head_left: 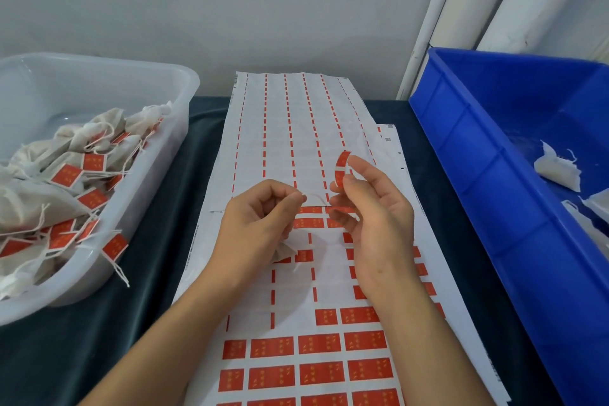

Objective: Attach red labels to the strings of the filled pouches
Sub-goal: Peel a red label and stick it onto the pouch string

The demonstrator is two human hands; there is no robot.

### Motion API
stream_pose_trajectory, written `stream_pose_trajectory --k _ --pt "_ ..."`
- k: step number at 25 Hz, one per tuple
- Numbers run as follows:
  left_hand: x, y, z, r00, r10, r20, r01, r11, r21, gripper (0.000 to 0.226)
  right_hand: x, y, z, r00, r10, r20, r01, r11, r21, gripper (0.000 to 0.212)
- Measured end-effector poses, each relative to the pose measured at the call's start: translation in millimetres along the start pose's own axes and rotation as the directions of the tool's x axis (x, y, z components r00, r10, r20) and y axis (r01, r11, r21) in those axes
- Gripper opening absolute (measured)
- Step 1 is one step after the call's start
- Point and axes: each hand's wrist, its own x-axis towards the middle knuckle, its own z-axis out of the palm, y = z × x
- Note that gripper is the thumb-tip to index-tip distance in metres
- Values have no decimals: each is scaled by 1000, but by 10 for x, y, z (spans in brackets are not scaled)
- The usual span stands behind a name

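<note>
My left hand (260, 221) pinches the white string (315, 198) of a small cloth pouch (284, 251), which hangs under the palm, mostly hidden. Just to the right, my right hand (372, 208) holds a curled red label (341, 168) between thumb and fingertips, a little above and right of the string's free end. Both hands hover over a label sheet (306, 369) with rows of red labels near me and several peeled gaps under the hands.
A clear tub (138, 194) on the left holds several pouches with red labels on their strings. A blue bin (487, 175) on the right holds a few unlabelled pouches (557, 171). A used-up backing sheet (290, 135) lies farther back on the dark cloth.
</note>
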Motion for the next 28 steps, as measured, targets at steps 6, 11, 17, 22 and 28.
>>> stream_pose_trajectory --k 6,11,17,22,28 --pt "11 -11 -12 1000 -3 -7 3 1000 -2 18 -65 -50 9 997 -10 75 10 1000 11 6" --pt "1 0 -38 999 30 21 -29 998 -63 20 -173 15 114 982 -28 188 40 997 -60 4" --pt "8 6 -39 1000 25 18 -24 998 -64 21 -170 69 134 987 -20 162 37 994 -99 2" --pt "-3 16 -49 999 28 23 -27 998 -60 23 -160 78 137 987 -29 155 47 993 -111 2" --pt "-5 14 -38 999 31 22 -29 997 -69 24 -160 84 140 986 -55 160 79 986 -145 2"
